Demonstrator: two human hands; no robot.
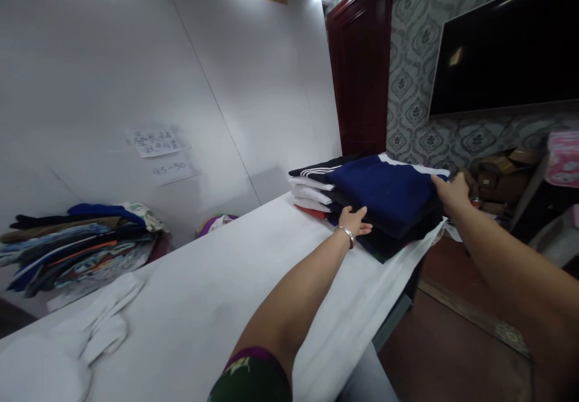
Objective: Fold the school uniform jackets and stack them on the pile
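Observation:
A stack of folded clothes stands at the far right end of the white-covered table (212,287). On top lies a folded navy garment (384,191) with a white band along its far edge. Against the near left side of the stack rests my left hand (356,222), fingers spread, a silver bangle on the wrist. My right hand (452,193) is at the right edge of the navy garment, its thumb on the cloth and its other fingers partly hidden behind. Below the top piece show a black garment with white stripes (312,172), white folded pieces (312,194) and a red edge.
Crumpled white cloth (104,317) lies on the table at the left. Beyond the table is another pile of folded clothes (81,239), beside a white partition (253,88) with handwritten papers (158,140). Cardboard boxes (502,173) stand at the right, under a wall television (506,46).

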